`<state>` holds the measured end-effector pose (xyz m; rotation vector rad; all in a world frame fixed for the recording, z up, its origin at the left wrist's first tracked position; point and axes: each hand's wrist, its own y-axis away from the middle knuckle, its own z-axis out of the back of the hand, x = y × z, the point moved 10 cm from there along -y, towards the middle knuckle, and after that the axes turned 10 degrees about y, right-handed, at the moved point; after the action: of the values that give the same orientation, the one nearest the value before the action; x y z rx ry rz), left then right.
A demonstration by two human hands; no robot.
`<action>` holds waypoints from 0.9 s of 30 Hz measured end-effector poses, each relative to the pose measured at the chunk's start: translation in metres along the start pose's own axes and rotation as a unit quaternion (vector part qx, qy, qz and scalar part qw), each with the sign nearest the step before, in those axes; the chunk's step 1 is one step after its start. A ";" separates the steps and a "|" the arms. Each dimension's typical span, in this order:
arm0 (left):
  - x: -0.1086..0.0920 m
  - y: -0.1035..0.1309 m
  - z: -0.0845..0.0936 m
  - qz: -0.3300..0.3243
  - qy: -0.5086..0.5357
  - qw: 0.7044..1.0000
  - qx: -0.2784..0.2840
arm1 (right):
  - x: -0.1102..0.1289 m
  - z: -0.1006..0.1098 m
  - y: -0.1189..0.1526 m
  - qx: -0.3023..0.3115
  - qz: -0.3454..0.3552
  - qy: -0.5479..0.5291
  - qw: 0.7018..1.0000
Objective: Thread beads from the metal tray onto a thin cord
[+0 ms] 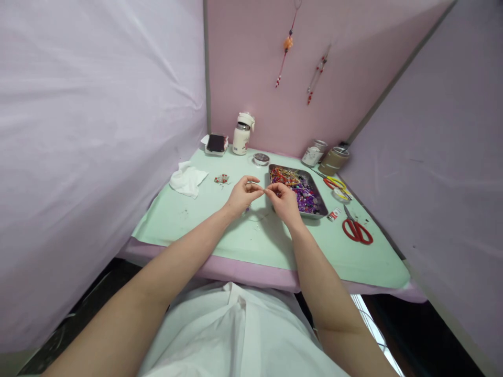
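Note:
My left hand [244, 196] and my right hand [283, 200] meet fingertip to fingertip above the middle of the table. Thumb and forefinger of each are pinched together. Whatever sits between them is too small to make out. Just below, a thin pale cord [258, 218] curves over the green cloth, and a bit of purple shows beside my left wrist, partly hidden. Right behind my right hand lies a metal tray [320, 201] of beads, with red and gold strands [286, 177] at its far side and purple beads [306, 201] nearer.
A white cloth [188, 179] and a small red beaded piece [222, 179] lie left. Behind stand a dark-topped box [216, 144], a white bottle [241, 137], a round tin [261, 158] and two jars [334, 161]. Red-handled scissors [357, 230] and yellow-red pliers [334, 182] lie right.

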<state>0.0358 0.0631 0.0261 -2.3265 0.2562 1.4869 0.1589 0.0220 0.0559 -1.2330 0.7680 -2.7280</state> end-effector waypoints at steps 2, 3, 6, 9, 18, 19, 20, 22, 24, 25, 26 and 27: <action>0.000 0.000 0.000 0.006 -0.003 1.000 -0.001 | -0.001 0.000 0.000 0.003 -0.005 -0.007 1.000; 0.001 0.000 0.001 0.010 -0.004 1.000 -0.004 | -0.002 0.000 0.000 0.003 -0.007 -0.010 1.000; 0.002 0.000 0.004 0.018 -0.005 1.000 -0.022 | -0.003 0.000 -0.001 0.000 -0.008 -0.012 1.000; 0.005 -0.001 0.009 0.018 -0.002 0.999 -0.044 | 0.000 0.000 0.000 -0.009 0.010 0.000 1.000; 0.002 -0.003 0.012 -0.002 0.022 0.998 -0.065 | 0.010 0.000 0.002 -0.010 0.053 0.044 0.998; 0.001 -0.003 0.011 -0.003 0.022 0.998 -0.061 | 0.007 0.001 0.001 -0.011 0.041 0.035 0.999; 0.001 -0.003 0.010 -0.004 0.020 0.998 -0.055 | 0.005 0.002 0.001 -0.012 0.029 0.021 0.999; 0.002 -0.002 0.008 -0.002 0.014 0.999 -0.043 | 0.002 0.003 0.000 -0.010 0.011 -0.008 1.000; 0.004 -0.002 0.006 0.007 0.008 0.999 -0.032 | 0.001 0.002 -0.001 0.003 0.000 -0.028 1.000; 0.005 -0.002 0.005 0.011 0.005 1.000 -0.027 | 0.001 0.001 -0.001 0.012 -0.006 -0.034 0.999; 0.006 -0.001 0.005 0.016 0.003 1.000 -0.023 | 0.000 0.000 -0.001 0.020 -0.012 -0.040 0.999; 0.007 -0.001 0.004 0.020 0.001 1.000 -0.019 | 0.000 -0.001 -0.001 0.027 -0.018 -0.044 0.999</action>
<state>0.0358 0.0662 0.0187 -2.3648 0.2803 1.5223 0.1589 0.0229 0.0557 -1.3587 0.6664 -2.6808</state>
